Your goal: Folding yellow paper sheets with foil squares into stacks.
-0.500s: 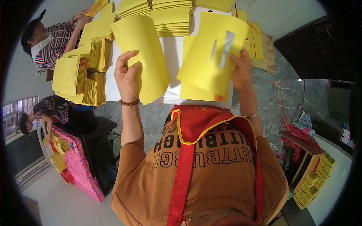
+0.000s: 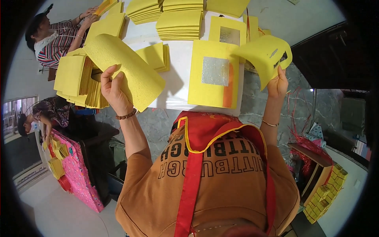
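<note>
On my feed, both hands are full and set well apart. The left hand [image 2: 114, 89] pinches a plain yellow sheet [image 2: 124, 69] between thumb and fingers, left of centre in the frame. At right of centre, the right hand [image 2: 278, 83] grips a curled yellow sheet [image 2: 260, 53] near its lower right edge, close to dark and grey marks or slots; I can't tell which.

My worry is the curled sheet: gripped at one edge, it could crease or slip. Its free end reaches over the flat yellow piece [image 2: 209, 93] on the white worktop [image 2: 177, 91], and if the two touch, which I can't judge, a pull could drag that piece askew. I'd also watch the plain sheet's upper end, which overlaps the left stacks [image 2: 71, 75] in view; a low sweep might knock them.

Compared with the earlier frame, my hands have spread apart. The left sheet has shifted left and tilted further; the right one has swung right and bent over, uncovering the flat piece's silvery square [image 2: 215, 72] and orange strip [image 2: 228, 87]. A small yellow stack [image 2: 152, 55] now shows at upper centre.
</note>
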Tool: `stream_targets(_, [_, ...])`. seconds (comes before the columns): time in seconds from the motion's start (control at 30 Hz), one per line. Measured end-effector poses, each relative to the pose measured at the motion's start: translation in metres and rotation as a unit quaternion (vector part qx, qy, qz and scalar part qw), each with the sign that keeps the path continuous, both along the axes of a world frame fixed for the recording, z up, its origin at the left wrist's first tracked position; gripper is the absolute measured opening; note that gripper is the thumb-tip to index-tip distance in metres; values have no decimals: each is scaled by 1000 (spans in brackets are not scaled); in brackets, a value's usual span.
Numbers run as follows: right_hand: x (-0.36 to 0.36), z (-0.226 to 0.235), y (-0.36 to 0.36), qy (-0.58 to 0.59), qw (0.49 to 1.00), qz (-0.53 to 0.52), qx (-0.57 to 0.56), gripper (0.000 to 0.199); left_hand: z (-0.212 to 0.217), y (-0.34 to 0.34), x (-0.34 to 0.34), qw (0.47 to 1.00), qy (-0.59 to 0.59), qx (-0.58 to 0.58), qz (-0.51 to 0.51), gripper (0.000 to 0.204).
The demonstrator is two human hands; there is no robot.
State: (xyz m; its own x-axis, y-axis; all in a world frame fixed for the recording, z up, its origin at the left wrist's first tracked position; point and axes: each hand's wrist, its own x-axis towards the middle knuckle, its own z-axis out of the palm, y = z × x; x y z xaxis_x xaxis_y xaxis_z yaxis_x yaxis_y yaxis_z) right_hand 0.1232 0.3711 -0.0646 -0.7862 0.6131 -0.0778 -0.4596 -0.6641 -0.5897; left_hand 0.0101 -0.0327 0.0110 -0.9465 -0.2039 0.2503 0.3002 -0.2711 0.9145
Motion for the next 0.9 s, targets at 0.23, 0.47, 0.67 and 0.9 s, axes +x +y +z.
stream_targets(0.23, [-2,-11,7,54,997,38,-43,38,-2,2,8,1000,-13,-28,0,21])
stream_targets(0.47, [-6,-19,6,-1,997,44,-58,38,0,8,13,1000,-23,-15,-8,21])
stream_targets(0.67, [-14,-34,8,-35,996,33,-72,39,-2,15,10,1000,-13,-1,-28,20])
stream_targets(0.9, [-16,-25,6,-10,995,55,-81,39,-2,20,12,999,-24,19,-43,20])
